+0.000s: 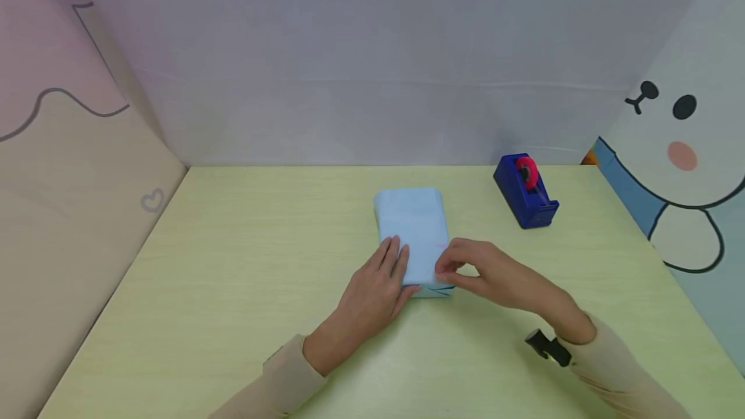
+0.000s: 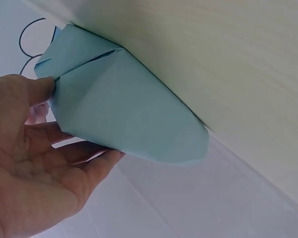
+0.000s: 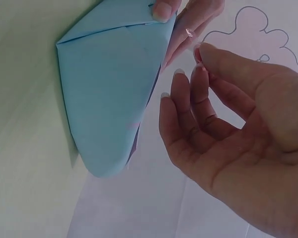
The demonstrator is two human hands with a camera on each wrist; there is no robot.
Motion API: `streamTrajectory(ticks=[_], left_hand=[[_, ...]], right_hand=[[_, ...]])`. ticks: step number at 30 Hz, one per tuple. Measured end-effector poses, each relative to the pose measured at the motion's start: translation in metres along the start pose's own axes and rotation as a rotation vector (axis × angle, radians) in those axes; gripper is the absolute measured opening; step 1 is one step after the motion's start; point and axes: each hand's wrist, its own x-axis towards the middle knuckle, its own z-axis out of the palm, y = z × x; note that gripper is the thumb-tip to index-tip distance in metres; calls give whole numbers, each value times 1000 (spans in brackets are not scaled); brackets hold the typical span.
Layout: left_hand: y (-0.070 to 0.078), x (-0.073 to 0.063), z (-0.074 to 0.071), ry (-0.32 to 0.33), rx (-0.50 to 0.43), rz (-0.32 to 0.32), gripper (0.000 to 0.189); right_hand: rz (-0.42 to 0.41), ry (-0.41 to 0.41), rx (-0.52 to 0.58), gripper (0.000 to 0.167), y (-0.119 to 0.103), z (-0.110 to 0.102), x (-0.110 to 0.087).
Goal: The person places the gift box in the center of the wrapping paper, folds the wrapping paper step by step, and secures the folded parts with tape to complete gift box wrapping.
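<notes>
A light blue paper-wrapped package (image 1: 412, 225), with folded flaps at its near end, lies on the table. My left hand (image 1: 375, 286) rests on its near left part, fingers laid over the top and thumb against the folded end; in the left wrist view the thumb touches a flap (image 2: 89, 64). Over the package's near right corner, my right hand (image 1: 495, 271) pinches a small shiny piece of clear tape (image 3: 189, 33) between thumb and index finger. Its other fingers are loosely bent, apart from the paper. A faint pink mark (image 3: 134, 125) shows on the package's side.
A blue tape dispenser (image 1: 524, 193) with a red-cored roll stands at the back right of the pale wooden table (image 1: 262, 231). A plain cloth wall (image 1: 372, 70) closes off the back, and printed panels flank both sides.
</notes>
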Motion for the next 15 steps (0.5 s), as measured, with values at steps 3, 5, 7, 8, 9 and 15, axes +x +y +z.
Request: streamTrajectory(ticks=[3, 5, 7, 8, 9, 15], left_hand=[[0, 0, 0, -1, 2, 2, 63], [0, -1, 0, -2, 6, 3, 62], [0, -1, 0, -1, 9, 4, 62], [0, -1, 0, 1, 13, 6, 62], [0, -1, 0, 5, 19, 8, 62], [-1, 0, 1, 18, 43, 25, 62]], right_hand=[[-7, -26, -14, 6, -1, 3, 3], [-5, -48, -21, 6, -2, 4, 4], [1, -71, -30, 7, -4, 6, 6], [8, -83, -33, 7, -5, 7, 7], [9, -92, -44, 7, -6, 8, 7], [-30, -78, -126, 11, -8, 16, 11]])
